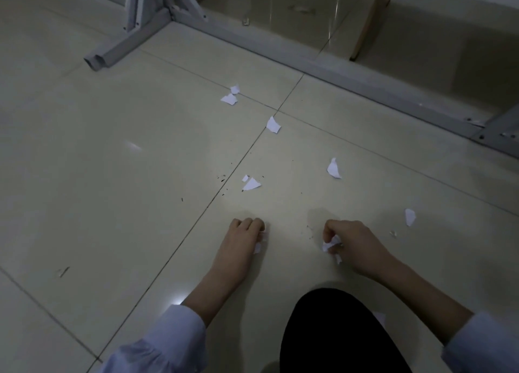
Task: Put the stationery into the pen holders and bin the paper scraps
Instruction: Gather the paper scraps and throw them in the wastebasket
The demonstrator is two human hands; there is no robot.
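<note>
Head view: you're crouched low over the tiled floor (112,162), one dark knee (337,333) in shot. Your left hand (244,237) is down at the tiles, fingers curled round a white scrap (257,247) that peeks out beneath them. Your right hand (356,246), close by, pinches a crumpled wad (331,244) of paper tight. Loose scraps (251,184) lie scattered ahead, the far pair (229,99) near a grout line, one piece (410,217) just right of your right hand. A grey frame (365,91) runs behind.

Glossy smooth tile floor (112,153), matt white paper scraps (273,124), painted metal frame (337,72).
</note>
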